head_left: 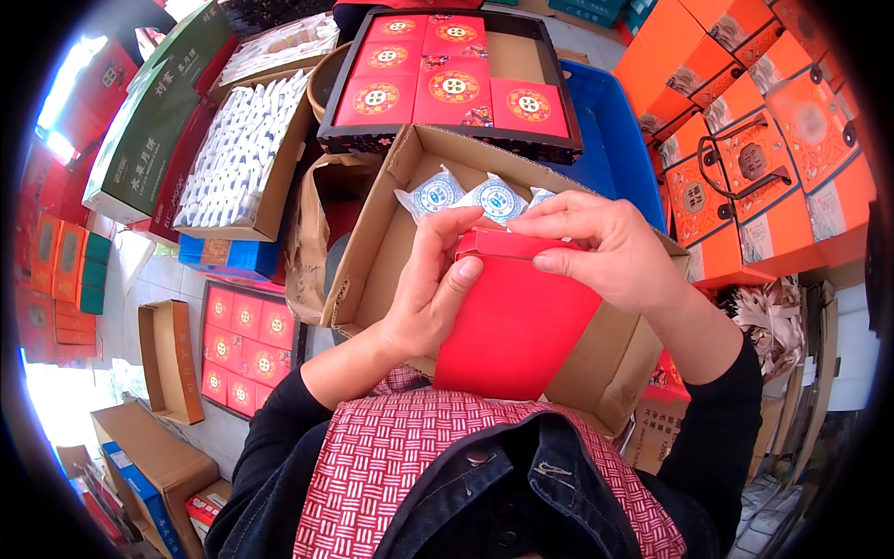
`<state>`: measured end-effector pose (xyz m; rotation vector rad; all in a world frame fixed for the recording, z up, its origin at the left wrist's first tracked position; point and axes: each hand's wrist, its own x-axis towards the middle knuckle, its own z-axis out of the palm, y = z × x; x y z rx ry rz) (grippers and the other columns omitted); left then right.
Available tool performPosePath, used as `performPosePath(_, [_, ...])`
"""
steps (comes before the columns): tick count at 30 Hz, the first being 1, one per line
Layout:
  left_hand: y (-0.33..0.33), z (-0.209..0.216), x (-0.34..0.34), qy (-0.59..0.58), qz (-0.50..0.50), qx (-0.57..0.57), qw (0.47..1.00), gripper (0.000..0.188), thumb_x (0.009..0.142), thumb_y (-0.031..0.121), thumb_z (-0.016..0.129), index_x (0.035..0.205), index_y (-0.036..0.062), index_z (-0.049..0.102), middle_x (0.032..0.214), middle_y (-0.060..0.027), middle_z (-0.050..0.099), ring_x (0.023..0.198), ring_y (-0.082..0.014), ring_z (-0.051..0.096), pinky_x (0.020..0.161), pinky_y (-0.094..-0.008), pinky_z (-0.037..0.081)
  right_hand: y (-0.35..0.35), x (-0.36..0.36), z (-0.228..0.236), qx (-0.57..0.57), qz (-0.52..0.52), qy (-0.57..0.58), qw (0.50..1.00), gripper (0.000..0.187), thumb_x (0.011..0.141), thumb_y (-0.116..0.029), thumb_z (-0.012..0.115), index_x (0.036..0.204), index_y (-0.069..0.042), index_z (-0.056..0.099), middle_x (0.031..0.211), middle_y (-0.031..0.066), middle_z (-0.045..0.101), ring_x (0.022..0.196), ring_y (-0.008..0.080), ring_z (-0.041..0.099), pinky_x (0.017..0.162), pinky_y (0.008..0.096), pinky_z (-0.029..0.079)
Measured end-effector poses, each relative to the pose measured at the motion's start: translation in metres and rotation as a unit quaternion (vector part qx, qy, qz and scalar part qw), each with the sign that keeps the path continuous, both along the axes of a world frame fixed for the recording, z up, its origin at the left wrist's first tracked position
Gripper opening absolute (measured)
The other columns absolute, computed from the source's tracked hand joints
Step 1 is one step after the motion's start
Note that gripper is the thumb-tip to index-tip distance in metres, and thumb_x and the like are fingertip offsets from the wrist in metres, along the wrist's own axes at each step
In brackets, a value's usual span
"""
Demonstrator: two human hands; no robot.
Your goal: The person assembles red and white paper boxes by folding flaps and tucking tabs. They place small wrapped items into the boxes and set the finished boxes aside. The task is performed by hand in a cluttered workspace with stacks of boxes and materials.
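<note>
A red cardboard box (517, 326) is held in front of my chest, its narrow end with a flap pointing away from me. My left hand (430, 289) grips the left corner of that end between thumb and fingers. On the right corner, the thumb and fingers of my right hand (601, 250) pinch the flap edge. What is inside the box cannot be seen. Just beyond my fingers, a few round blue-and-white wrapped packets (495, 198) lie in an open brown carton (372, 238); my right hand partly covers one.
Beyond the carton stands a dark tray (447, 138) of red square boxes with one gap. Left are a carton of white packets (244, 154) and green boxes (149, 140). Orange gift boxes (745, 168) are stacked right, beside a blue bin (605, 130). Another filled tray (247, 349) sits lower left.
</note>
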<state>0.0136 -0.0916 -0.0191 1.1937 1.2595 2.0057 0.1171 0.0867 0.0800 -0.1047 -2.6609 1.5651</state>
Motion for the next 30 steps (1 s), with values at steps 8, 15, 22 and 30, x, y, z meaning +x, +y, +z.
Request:
performPosePath(8, [-0.001,-0.003,0.001,0.1,0.051,-0.007,0.994,0.051,0.098,0.019,0.048,0.14,0.0007,0.026,0.129,-0.0169,0.044,0.115,-0.0248,0.05,0.097,-0.0354,0.041,-0.003,-0.001,0.005,0.004,0.024,0.007,1.0,0.034,0.081,0.003,0.062,0.115,-0.004,0.065,0.116,0.0129,0.063,0.11,0.0227,0.058,0.093,0.0299,0.046])
performPosePath(15, [0.001,-0.001,0.009,0.142,0.095,-0.019,0.985,0.047,0.094,0.013,0.054,0.135,0.0002,0.036,0.126,-0.0195,0.048,0.113,-0.0292,0.052,0.096,-0.0385,0.041,-0.008,0.001,-0.002,0.076,0.047,0.027,0.996,0.027,0.085,-0.003,0.059,0.112,-0.004,0.066,0.11,0.0168,0.064,0.102,0.0248,0.062,0.087,0.03,0.048])
performPosePath(22, [0.009,-0.001,0.008,0.179,0.17,-0.032,0.969,0.018,0.088,-0.002,0.054,0.106,-0.0026,0.057,0.105,-0.0165,0.059,0.094,-0.0269,0.059,0.082,-0.0309,0.046,0.021,0.01,0.0,-0.094,0.01,0.037,0.995,0.024,0.09,-0.012,0.059,0.109,0.002,0.066,0.107,0.0135,0.066,0.101,0.018,0.061,0.088,0.0283,0.047])
performPosePath(30, [0.014,-0.007,0.003,0.185,0.141,-0.028,0.972,0.017,0.092,0.004,0.053,0.107,-0.0029,0.057,0.104,-0.0159,0.058,0.093,-0.0246,0.058,0.082,-0.0307,0.046,0.031,0.043,-0.031,-0.205,-0.103,-0.006,0.973,0.023,0.084,-0.006,0.067,0.106,0.002,0.068,0.099,0.0078,0.069,0.09,0.0117,0.063,0.083,0.0254,0.049])
